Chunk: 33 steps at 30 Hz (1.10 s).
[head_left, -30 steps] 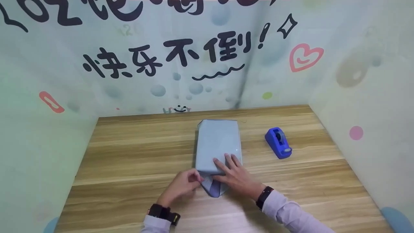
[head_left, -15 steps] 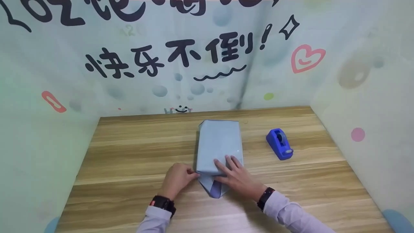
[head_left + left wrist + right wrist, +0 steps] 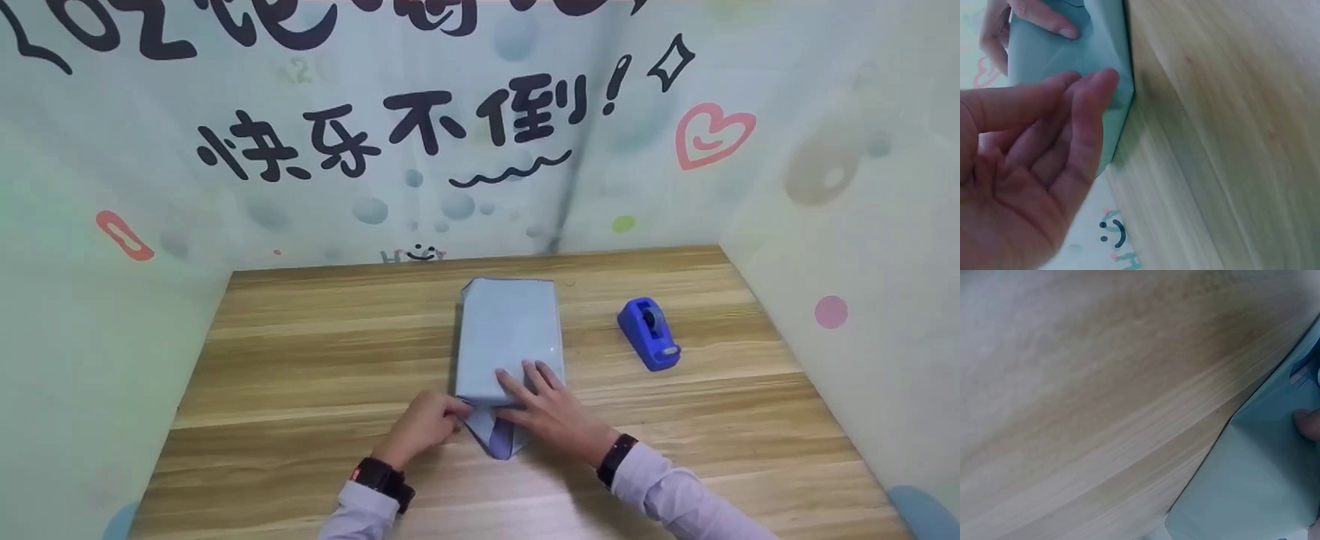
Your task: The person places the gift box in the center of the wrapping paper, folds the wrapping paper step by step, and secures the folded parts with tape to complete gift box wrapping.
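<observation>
A box wrapped in pale blue paper [image 3: 506, 330] lies lengthwise in the middle of the wooden table [image 3: 300, 360]. At its near end a pointed paper flap [image 3: 496, 439] sticks out on the tabletop. My right hand [image 3: 544, 406] lies flat on the box's near top edge, fingers spread, pressing it down. My left hand [image 3: 429, 424] touches the fold at the near left corner; in the left wrist view its fingers [image 3: 1098, 93] are fairly straight against the paper [image 3: 1067, 50]. The right wrist view shows the paper [image 3: 1252, 489] and one fingertip [image 3: 1309, 424].
A blue tape dispenser [image 3: 649, 333] stands to the right of the box, apart from it. Printed walls [image 3: 450, 150] close in the table at the back and on both sides. Bare wood lies left of the box and along the near edge.
My left hand went out to the box's near left corner and has come back slightly toward the flap. The right hand and the box have stayed put.
</observation>
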Tool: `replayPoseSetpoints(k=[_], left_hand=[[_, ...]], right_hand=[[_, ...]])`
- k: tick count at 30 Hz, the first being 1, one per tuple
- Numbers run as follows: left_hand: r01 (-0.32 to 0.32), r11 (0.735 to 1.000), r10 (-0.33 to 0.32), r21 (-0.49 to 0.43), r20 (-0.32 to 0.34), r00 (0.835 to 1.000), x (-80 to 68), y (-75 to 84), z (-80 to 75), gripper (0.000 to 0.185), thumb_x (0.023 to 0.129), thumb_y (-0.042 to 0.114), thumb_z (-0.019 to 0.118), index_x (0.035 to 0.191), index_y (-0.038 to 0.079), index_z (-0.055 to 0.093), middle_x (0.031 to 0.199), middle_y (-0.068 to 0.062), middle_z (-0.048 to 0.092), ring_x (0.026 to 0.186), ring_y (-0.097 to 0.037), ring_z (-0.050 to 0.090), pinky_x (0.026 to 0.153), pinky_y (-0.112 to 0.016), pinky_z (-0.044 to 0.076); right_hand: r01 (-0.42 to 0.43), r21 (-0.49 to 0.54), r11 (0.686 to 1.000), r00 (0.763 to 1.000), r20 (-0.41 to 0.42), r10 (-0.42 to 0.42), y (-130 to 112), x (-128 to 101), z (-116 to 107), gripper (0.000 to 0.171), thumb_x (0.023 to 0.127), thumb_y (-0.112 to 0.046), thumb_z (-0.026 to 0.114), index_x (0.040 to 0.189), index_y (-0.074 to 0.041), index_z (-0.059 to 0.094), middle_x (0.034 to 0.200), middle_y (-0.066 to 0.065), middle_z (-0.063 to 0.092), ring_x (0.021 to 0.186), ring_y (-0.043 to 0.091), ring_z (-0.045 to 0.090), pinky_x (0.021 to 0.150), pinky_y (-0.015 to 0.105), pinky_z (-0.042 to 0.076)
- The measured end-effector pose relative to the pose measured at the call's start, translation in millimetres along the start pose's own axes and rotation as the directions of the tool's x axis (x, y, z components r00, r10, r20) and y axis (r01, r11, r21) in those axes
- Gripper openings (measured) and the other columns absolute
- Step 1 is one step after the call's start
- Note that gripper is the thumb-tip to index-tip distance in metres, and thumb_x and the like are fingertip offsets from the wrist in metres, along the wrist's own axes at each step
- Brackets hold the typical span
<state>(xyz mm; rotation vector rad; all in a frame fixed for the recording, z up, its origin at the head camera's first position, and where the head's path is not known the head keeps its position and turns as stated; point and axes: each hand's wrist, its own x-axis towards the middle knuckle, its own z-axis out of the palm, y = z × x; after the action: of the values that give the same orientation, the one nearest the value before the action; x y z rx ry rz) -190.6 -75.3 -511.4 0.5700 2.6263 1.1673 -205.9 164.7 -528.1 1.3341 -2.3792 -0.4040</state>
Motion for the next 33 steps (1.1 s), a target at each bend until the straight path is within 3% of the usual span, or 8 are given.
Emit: replayPoseSetpoints(k=[4,7,13,15,21,26,30,33], left_hand=[[-0.034,0.995,0.047,-0.09,0.148,0.988,-2.6,-1.3,7.8,0.042,0.075,-0.013,0.046,0.115,-0.006,0.058,0.102,-0.02,0.064,0.085,-0.026,0.06,0.069,-0.024,0.049],[-0.065,0.993,0.085,-0.101,0.208,0.974,-5.0,-0.2,10.5,0.044,0.075,-0.014,0.043,0.117,-0.008,0.054,0.105,-0.021,0.062,0.086,-0.03,0.06,0.071,-0.026,0.05],[-0.058,0.995,0.049,0.078,0.115,0.992,-13.6,0.8,-5.9,0.033,0.081,-0.007,0.047,0.11,-0.004,0.061,0.112,-0.019,0.062,0.108,-0.033,0.056,0.094,-0.045,0.043],[-0.048,0.994,0.039,0.096,0.09,0.995,-14.6,0.5,-11.0,0.033,0.082,-0.007,0.045,0.111,-0.004,0.061,0.112,-0.02,0.062,0.108,-0.033,0.056,0.094,-0.046,0.043],[-0.076,0.994,0.068,0.078,0.108,0.992,-7.8,0.2,-3.3,0.033,0.086,-0.005,0.043,0.114,-0.003,0.059,0.115,-0.019,0.061,0.11,-0.032,0.056,0.095,-0.045,0.043],[-0.09,0.985,0.069,0.15,0.141,0.988,-8.1,2.0,6.5,0.039,0.084,-0.005,0.043,0.121,0.0,0.055,0.123,-0.019,0.055,0.117,-0.032,0.05,0.1,-0.044,0.039],[-0.09,0.948,0.05,0.306,0.134,0.99,-17.4,5.0,7.7,0.04,0.084,-0.002,0.047,0.123,0.0,0.053,0.127,-0.018,0.053,0.118,-0.032,0.048,0.101,-0.043,0.038],[-0.132,0.892,0.094,0.432,0.109,0.99,-22.6,5.5,11.1,0.037,0.085,0.0,0.047,0.122,0.001,0.054,0.125,-0.016,0.054,0.116,-0.029,0.051,0.099,-0.04,0.04]], right_hand=[[-0.013,0.012,1.0,1.0,-0.026,0.013,0,0,1,0.063,0.074,-0.012,0.067,0.127,-0.04,0.048,0.145,0.012,0.03,0.119,0.045,0.043,0.097,0.053,0.039],[-0.02,0.007,1.0,0.999,-0.039,0.02,0,-1,2,0.063,0.073,-0.013,0.067,0.126,-0.041,0.048,0.145,0.011,0.031,0.118,0.044,0.043,0.096,0.053,0.039],[-0.012,0.007,1.0,1.0,-0.014,0.012,-1,1,2,0.064,0.072,-0.017,0.071,0.126,-0.041,0.048,0.146,0.012,0.027,0.119,0.044,0.041,0.097,0.053,0.037],[-0.012,0.01,1.0,1.0,-0.005,0.012,-1,1,3,0.062,0.073,-0.017,0.07,0.126,-0.041,0.049,0.147,0.011,0.027,0.12,0.044,0.041,0.098,0.053,0.037],[-0.009,0.007,1.0,1.0,0.0,0.009,1,1,3,0.061,0.074,-0.016,0.069,0.127,-0.04,0.048,0.147,0.011,0.026,0.121,0.044,0.04,0.098,0.052,0.037],[-0.017,0.015,1.0,1.0,-0.007,0.017,1,0,3,0.07,0.072,-0.014,0.069,0.131,-0.041,0.043,0.147,0.011,0.027,0.12,0.044,0.04,0.098,0.053,0.036],[-0.014,0.018,1.0,1.0,-0.023,0.015,0,1,4,0.068,0.071,-0.015,0.07,0.129,-0.041,0.045,0.146,0.012,0.028,0.12,0.044,0.041,0.098,0.053,0.037],[-0.012,0.008,1.0,0.999,-0.036,0.012,1,1,4,0.066,0.071,-0.016,0.07,0.127,-0.041,0.048,0.145,0.012,0.029,0.119,0.043,0.042,0.097,0.053,0.038]])
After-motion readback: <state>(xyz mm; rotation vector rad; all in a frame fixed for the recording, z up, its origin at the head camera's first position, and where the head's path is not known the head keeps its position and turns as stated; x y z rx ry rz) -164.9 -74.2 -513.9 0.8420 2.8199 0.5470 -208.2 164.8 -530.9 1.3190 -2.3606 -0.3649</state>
